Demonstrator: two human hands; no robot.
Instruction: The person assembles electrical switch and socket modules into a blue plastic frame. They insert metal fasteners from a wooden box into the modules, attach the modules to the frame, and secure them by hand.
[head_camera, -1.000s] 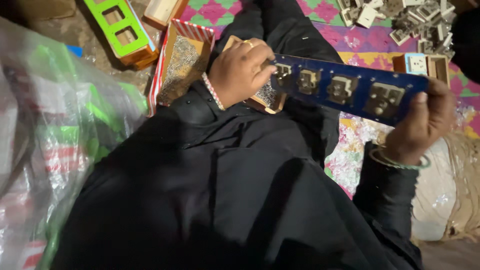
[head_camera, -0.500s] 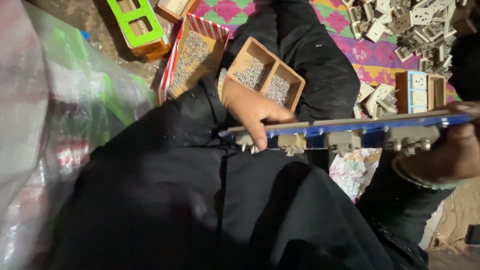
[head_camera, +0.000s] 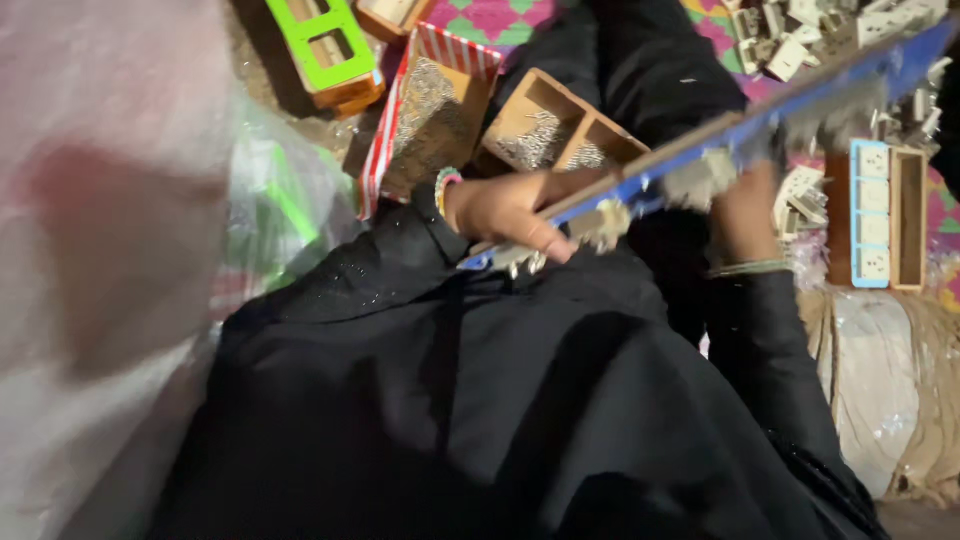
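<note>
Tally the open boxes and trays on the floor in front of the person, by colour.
Green tray: 1
Red-and-white striped box: 1
Plain wooden two-compartment box: 1
Wooden box with light-blue edge: 1
Total: 4

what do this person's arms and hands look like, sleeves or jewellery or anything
Both arms wear long, loose black fabric sleeves reaching the wrists. The left hand is bare, with a multicoloured beaded bangle at the cuff. The right hand, blurred, is bare too, with thin metallic bangles at its wrist.
</note>
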